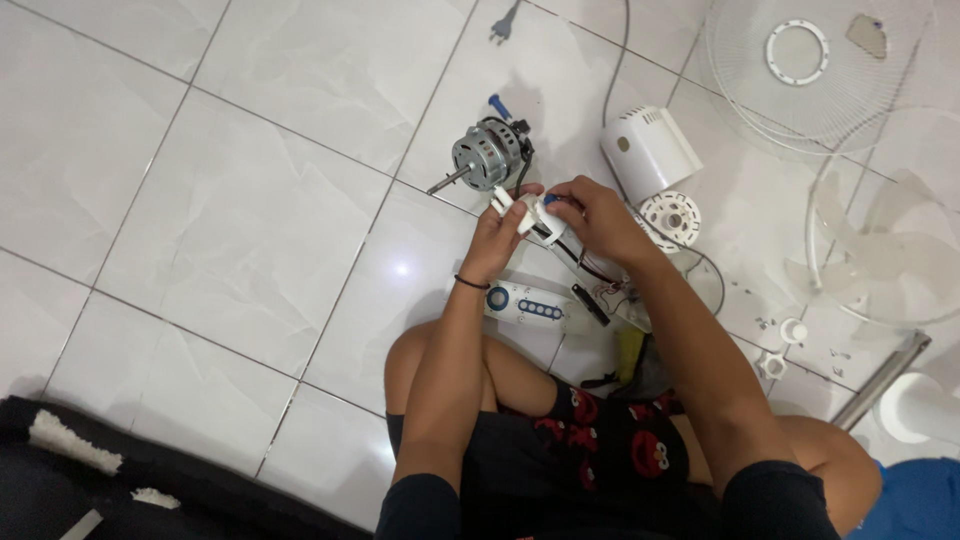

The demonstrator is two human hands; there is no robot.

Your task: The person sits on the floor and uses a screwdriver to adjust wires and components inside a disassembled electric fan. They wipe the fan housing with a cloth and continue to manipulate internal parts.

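My left hand [497,238] and my right hand [596,216] meet over the white tiled floor, both gripping a small white plastic part [528,213] with dark wires trailing from it. Just beyond the hands lies a grey fan motor [484,152] with its shaft pointing left. Below the hands rests a white control panel [528,305] with blue buttons and a blue dial. A black band circles my left wrist.
A white motor housing [650,148] and a round white slotted piece [670,216] lie right of the hands. Wire fan guards [800,70] and a clear fan blade [895,255] fill the upper right. A plug [503,24] lies far up. A dark mat [90,480] sits lower left.
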